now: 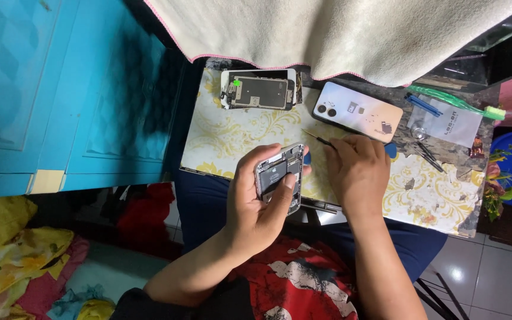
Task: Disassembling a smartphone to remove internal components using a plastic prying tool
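While the left hand [256, 201] is wrapped around an opened phone body [280, 176], thumb pressed across its exposed insides, the right hand [358, 172] pinches a thin dark-handled screwdriver [318, 138], its tip pointing away toward the far side of the board. Both hands hover just above a small work board with a cream and yellow floral cover [232, 139] resting across the person's lap. Farther out on the board lie a detached phone screen [259, 89], face down, and a pale phone back cover [357, 111]. Blue tweezers [423, 105] and a green toothbrush [454, 101] sit at the right edge, beneath a hanging cream towel [339, 32].
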